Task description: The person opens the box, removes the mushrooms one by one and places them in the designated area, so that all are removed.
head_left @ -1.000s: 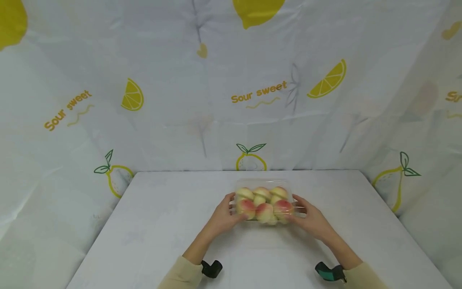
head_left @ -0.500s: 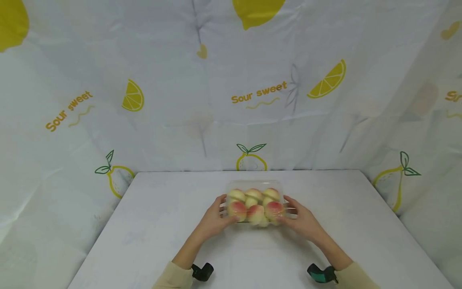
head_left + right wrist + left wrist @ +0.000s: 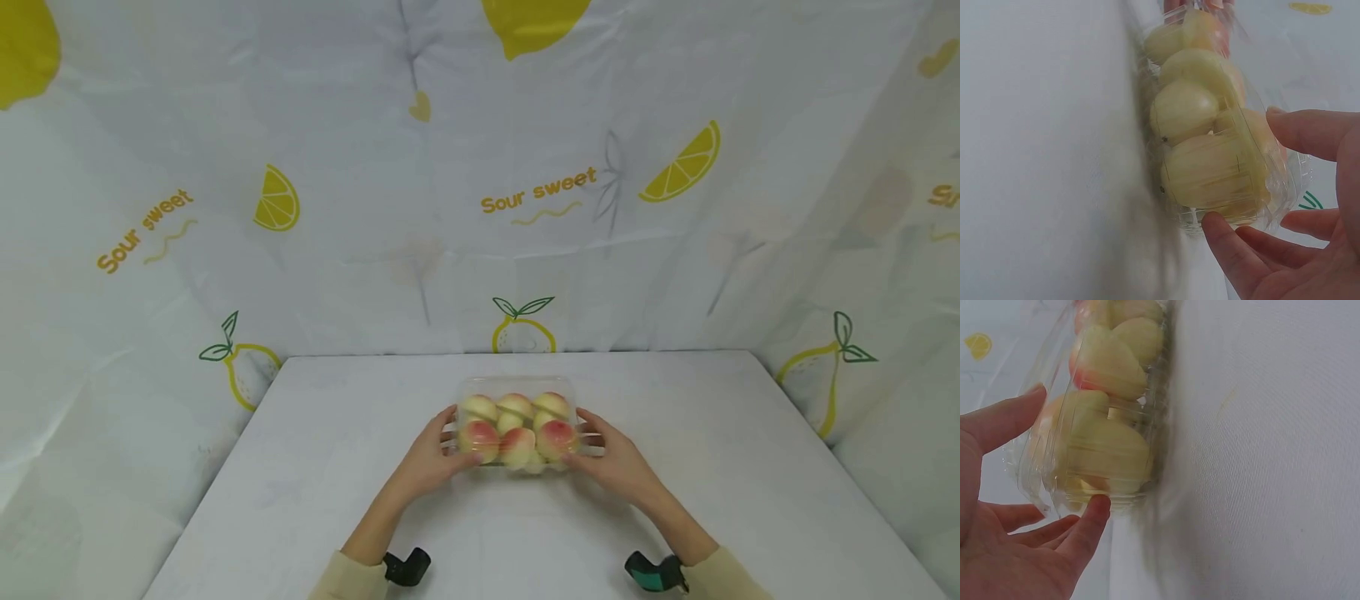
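A clear plastic clamshell box (image 3: 517, 387) packed with several peaches (image 3: 480, 439) is held between both hands, close over the white table. The peaches are pale yellow with red blush. My left hand (image 3: 426, 458) grips the box's left end; in the left wrist view its thumb (image 3: 1013, 415) lies along one face and a finger (image 3: 1091, 525) presses the lower side. At the opposite end, my right hand (image 3: 618, 462) holds the box the same way, its thumb (image 3: 1307, 131) and fingers (image 3: 1235, 250) around the corner. Some fingers are partly hidden behind the box.
The white table (image 3: 360, 408) runs back to a hanging cloth (image 3: 375, 275) printed with lemons and "Sour sweet". Black wrist mounts (image 3: 408, 568) sit beside the beige sleeves (image 3: 348, 579).
Both hands have carried the box of peaches steadily to the left across the table, the arms shifting with it. The hold on each end looks the same.
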Tool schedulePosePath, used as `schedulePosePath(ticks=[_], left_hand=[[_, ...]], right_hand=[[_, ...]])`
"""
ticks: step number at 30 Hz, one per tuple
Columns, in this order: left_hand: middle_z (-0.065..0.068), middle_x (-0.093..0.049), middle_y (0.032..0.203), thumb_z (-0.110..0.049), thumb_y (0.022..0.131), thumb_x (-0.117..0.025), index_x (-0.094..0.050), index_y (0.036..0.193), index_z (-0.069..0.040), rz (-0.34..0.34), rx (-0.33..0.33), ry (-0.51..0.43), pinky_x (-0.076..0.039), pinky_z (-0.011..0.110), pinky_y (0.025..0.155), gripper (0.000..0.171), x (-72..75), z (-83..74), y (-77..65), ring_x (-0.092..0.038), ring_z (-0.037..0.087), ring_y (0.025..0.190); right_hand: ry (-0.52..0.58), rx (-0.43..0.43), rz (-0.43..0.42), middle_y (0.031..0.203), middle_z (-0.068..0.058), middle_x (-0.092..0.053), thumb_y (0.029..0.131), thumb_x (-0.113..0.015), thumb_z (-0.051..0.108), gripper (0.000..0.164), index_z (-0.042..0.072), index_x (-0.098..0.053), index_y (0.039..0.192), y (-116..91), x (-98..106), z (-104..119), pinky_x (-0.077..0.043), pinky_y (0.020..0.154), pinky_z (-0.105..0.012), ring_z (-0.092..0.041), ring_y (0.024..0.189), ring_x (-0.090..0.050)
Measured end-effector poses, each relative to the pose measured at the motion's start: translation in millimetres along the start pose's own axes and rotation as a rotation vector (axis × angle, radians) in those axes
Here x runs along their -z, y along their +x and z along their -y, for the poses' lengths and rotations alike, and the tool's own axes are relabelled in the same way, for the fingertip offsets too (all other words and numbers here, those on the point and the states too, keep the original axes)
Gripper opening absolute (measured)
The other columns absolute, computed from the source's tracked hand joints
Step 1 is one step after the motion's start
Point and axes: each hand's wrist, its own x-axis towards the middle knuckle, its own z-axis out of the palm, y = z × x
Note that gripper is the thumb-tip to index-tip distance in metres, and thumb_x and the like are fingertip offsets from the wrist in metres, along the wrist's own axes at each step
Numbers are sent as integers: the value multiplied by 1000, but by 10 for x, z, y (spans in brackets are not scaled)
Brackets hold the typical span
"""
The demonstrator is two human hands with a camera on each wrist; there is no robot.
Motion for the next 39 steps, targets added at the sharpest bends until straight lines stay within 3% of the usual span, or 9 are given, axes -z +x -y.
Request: schedulePosePath(ticks=[10, 18, 28, 33, 39], left_hand=[[25, -39, 155, -33, 86, -83, -30, 156, 4, -8, 6, 38, -47, 55, 105, 95, 95, 52, -102, -50, 47, 131], [25, -35, 158, -34, 86, -83, -29, 156, 4, -21, 15, 46, -45, 56, 106, 97, 142, 69, -184, -49, 48, 132], [28, -37, 155, -33, 87, -82, -29, 155, 7, -6, -8, 58, -47, 56, 104, 96, 123, 33, -155, -50, 49, 130], [26, -37, 156, -34, 86, -82, -29, 156, 6, -6, 5, 71, -48, 55, 103, 96, 118, 0, -154, -51, 48, 130], [28, -38, 154, -34, 86, -82, -29, 155, 6, -4, -1, 77, -48, 55, 103, 96, 119, 8, -151, -52, 48, 129]], right_hand=[[77, 75, -4, 115, -13, -58, 85, -84, 17, 78, -6, -44, 148, -42, -78, 10, -58, 89, -34, -36, 114, -61], [123, 93, 40, 115, -12, -56, 86, -83, 15, 79, -5, -43, 149, -47, -125, 1, -58, 88, -30, -34, 115, -60], [98, 110, 76, 120, -14, -57, 90, -79, 18, 76, -4, -41, 152, -96, -18, -52, -57, 91, -32, -34, 117, -60], [72, 158, 116, 115, -11, -57, 91, -76, 16, 75, -7, -39, 152, -119, 54, -55, -58, 85, -29, -28, 109, -60], [117, 160, 170, 110, -10, -56, 85, -71, 7, 79, -7, -35, 154, -103, 86, -102, -55, 77, -25, -19, 99, -58]])
